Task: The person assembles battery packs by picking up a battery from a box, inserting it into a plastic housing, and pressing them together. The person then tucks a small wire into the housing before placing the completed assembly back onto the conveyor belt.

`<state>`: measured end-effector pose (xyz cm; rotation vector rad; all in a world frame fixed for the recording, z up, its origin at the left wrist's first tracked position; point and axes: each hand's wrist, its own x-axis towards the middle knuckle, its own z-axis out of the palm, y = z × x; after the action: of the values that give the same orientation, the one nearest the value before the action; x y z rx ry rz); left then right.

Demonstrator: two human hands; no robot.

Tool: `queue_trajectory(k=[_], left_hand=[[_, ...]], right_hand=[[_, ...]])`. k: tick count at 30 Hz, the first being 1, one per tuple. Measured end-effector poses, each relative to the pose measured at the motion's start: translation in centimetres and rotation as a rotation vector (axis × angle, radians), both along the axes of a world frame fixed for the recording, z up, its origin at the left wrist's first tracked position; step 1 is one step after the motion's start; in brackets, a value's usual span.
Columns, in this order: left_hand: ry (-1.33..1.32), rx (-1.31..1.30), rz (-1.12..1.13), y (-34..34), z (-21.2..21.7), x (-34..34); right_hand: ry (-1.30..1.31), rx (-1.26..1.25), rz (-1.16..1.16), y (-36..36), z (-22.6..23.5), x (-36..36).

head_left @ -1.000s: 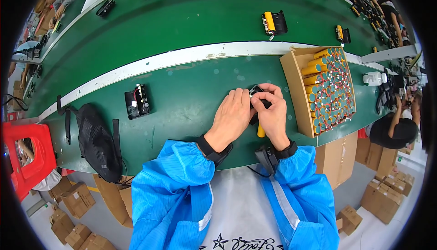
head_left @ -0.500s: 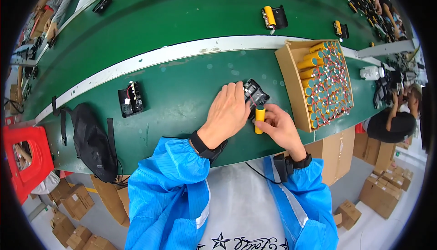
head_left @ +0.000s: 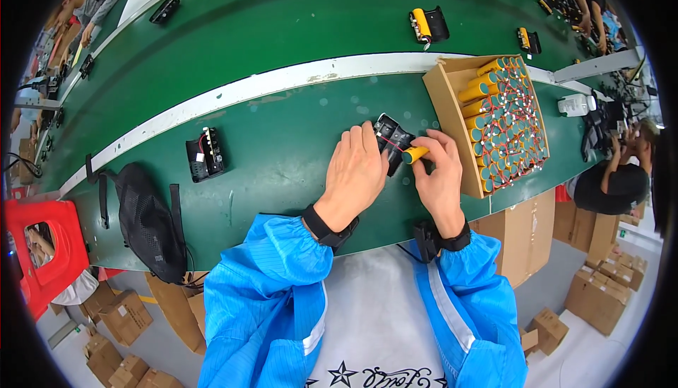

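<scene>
Yellow and cylindrical, a battery cell [head_left: 415, 153] sits pinched between the thumb and curled fingers of the right hand [head_left: 439, 180], which is closed round its right end; the free end of the cell points left and meets the edge of a small black holder [head_left: 392, 141]. The left hand [head_left: 359, 175] lies flat and mostly open, palm down, its fingertips resting against the left side of that holder and steadying it on the green bench [head_left: 282, 155]. The holder is a dark plastic shell with thin red wire showing inside it, lying tilted between the two hands, just in front of the white strip [head_left: 268, 86] that runs along the bench. Both wrists wear black bands above blue sleeves.

Just right of the right hand stands an open cardboard box [head_left: 441, 102] packed with more yellow cells, their teal ends up and joined by red wires. Well to the left on the bench lies another black holder [head_left: 205, 155], and beside it a black bag [head_left: 145, 222]. Beyond the white strip, a further holder carrying a yellow cell [head_left: 426, 25] rests on the green belt [head_left: 296, 21].
</scene>
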<state>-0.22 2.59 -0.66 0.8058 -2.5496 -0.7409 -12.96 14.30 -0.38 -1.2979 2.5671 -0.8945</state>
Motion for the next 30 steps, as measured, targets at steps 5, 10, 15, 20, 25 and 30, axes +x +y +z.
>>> queue_trajectory(k=[5, 10, 15, 20, 25, 30], left_hand=[[0.012, 0.002, 0.029, 0.1, -0.5, 0.0], [0.016, 0.024, 0.042, 0.4, -0.8, 0.0], [0.000, 0.118, 0.027, 0.0, -0.8, 0.4], [0.039, 0.308, -0.028, -0.9, 0.3, 2.0], [0.120, 0.306, -0.037, -1.6, 1.1, 3.3], [0.217, 0.119, -0.137, -1.7, 0.2, 3.6]], right_hand=[[-0.158, -0.131, 0.009, -0.2, 1.0, 0.7], [-0.133, -0.199, 0.106, -1.0, 1.6, 1.5], [-0.181, -0.303, 0.183, -2.4, 0.6, 2.9], [0.069, -0.164, 0.263, -2.8, 1.0, 3.0], [0.019, -0.067, 0.263, -3.4, 2.4, 3.7], [0.062, -0.040, 0.227, -3.3, 2.0, 3.5]])
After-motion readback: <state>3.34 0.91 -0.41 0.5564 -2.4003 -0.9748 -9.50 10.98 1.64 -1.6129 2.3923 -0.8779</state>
